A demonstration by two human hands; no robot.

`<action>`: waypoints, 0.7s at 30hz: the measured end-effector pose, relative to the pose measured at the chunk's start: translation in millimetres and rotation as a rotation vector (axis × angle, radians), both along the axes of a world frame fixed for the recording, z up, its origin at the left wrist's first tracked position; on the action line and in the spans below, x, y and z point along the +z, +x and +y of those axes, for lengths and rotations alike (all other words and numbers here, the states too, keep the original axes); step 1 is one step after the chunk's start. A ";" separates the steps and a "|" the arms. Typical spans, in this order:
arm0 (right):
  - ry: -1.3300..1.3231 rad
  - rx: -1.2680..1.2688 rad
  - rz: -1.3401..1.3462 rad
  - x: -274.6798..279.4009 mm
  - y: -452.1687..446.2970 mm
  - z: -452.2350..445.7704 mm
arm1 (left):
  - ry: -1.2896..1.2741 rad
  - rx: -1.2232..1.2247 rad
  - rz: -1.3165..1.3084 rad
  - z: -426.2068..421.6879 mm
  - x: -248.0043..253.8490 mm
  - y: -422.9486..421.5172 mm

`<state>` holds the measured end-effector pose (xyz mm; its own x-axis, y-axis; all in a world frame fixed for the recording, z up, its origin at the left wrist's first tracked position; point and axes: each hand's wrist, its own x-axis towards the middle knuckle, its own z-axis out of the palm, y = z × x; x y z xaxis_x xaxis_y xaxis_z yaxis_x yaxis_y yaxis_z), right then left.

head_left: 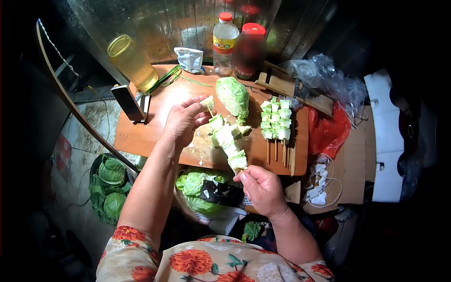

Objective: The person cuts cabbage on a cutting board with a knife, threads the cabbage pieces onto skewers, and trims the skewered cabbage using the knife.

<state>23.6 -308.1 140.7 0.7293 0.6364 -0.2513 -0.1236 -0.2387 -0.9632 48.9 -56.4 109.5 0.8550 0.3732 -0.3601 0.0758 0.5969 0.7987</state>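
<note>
My right hand (260, 189) pinches the lower end of a wooden skewer strung with folded cabbage pieces (229, 143), tilted up to the left over the board. Between the thumb and fingers of my left hand (182, 118) is a pale cabbage piece (207, 103), right at the skewer's bare upper tip. Whether the tip has pierced it I cannot tell. Behind the skewer lie some cut cabbage chunks (243, 130), partly hidden. Farther back sits a larger cabbage portion (233, 97). On the right, several finished cabbage skewers (276, 120) lie side by side, next to bare skewers (292, 157).
The wooden board (155, 136) carries a phone on a stand (128, 103), a jar of yellowish liquid (134, 63), a clear bottle (225, 44) and a dark red-lidded jar (249, 51). Whole cabbages (112, 170) are at lower left. A red plastic bag (329, 129) lies right.
</note>
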 end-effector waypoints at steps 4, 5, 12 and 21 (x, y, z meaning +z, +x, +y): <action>-0.001 0.010 0.050 2.1 -0.8 5.0 | 0.111 -0.007 0.045 5.8 0.7 -4.2; -0.004 0.012 0.084 2.7 -1.1 5.7 | 0.145 -0.005 0.058 7.2 0.0 -5.2; 0.006 0.018 0.075 -0.5 -1.5 8.9 | 0.212 0.026 0.038 9.1 4.0 -8.3; 0.024 0.000 0.157 0.8 -3.0 10.0 | 0.440 0.037 -0.056 3.5 -2.6 -6.5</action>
